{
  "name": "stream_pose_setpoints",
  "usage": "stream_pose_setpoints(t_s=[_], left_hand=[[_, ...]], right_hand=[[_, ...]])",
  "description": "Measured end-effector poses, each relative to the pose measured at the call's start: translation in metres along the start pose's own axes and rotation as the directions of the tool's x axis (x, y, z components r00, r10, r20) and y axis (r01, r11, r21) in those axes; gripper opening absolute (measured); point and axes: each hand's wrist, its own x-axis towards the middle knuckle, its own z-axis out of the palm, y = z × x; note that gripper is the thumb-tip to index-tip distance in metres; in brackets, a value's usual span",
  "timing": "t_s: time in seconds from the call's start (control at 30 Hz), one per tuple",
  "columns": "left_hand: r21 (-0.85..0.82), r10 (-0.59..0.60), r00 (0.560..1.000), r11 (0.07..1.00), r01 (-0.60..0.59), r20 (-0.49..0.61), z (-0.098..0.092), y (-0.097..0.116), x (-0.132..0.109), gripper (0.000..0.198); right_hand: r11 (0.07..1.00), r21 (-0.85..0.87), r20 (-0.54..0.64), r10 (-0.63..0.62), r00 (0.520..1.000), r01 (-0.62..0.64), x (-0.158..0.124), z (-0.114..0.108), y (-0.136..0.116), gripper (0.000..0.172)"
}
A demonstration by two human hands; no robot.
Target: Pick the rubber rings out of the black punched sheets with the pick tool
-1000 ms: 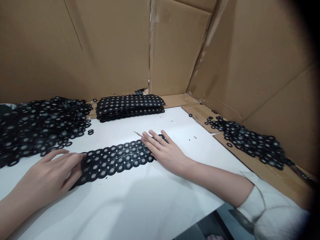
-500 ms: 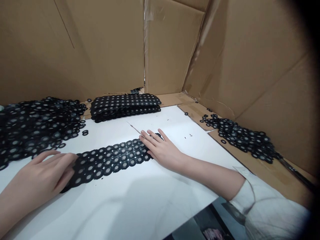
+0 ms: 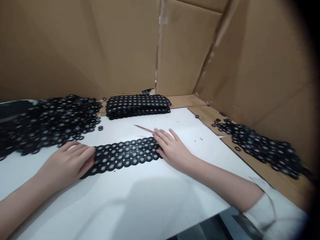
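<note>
On the white board (image 3: 140, 196) lies a flat black strip (image 3: 120, 156) of joined rings with pale grey centres, in several rows. My left hand (image 3: 71, 161) is closed at its left end, fingertips curled over and hiding that edge. My right hand (image 3: 172, 145) rests on the right end with its fingers stretched forward. A thin, pointed, reddish-brown tool (image 3: 145, 128) sticks out from under its fingertips, pointing left above the far edge of the strip. How the fingers grip the tool is partly hidden.
At the back stands a stack of similar black strips (image 3: 138, 106). A big heap of loose black rings (image 3: 62, 116) lies at left, a smaller heap (image 3: 260, 143) at right on cardboard. Tall cardboard walls (image 3: 120, 46) enclose the back and right. The board's front edge is near me.
The view has turned a little left, so everything appears shifted right. Both hands stay at the two ends of the strip. The tool's tip stands slightly farther from my right fingertips.
</note>
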Motion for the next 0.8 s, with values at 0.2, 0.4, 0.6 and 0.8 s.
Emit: stream_pose_setpoints(t_s=[0.2,0.4,0.6,0.8], left_hand=[[0.08,0.057,0.981,0.994,-0.073,0.188,-0.013,0.014,0.005,0.014],[0.084,0.064,0.958,0.992,-0.091,0.28,-0.012,0.011,0.003,0.013],[0.097,0.035,0.955,0.993,-0.066,0.295,-0.008,0.007,0.0,0.009],[0.174,-0.022,0.953,0.984,-0.032,0.301,-0.005,0.004,-0.002,0.017]], right_hand=[[0.993,0.084,-0.04,0.089,0.995,-0.086,-0.005,0.006,0.005,0.049],[0.95,0.194,0.106,0.227,0.968,-0.244,-0.011,0.017,0.021,0.058],[0.943,0.257,0.112,0.187,0.976,-0.21,-0.016,0.029,0.031,0.068],[0.932,0.328,0.12,0.121,0.985,-0.154,-0.022,0.043,0.038,0.075]])
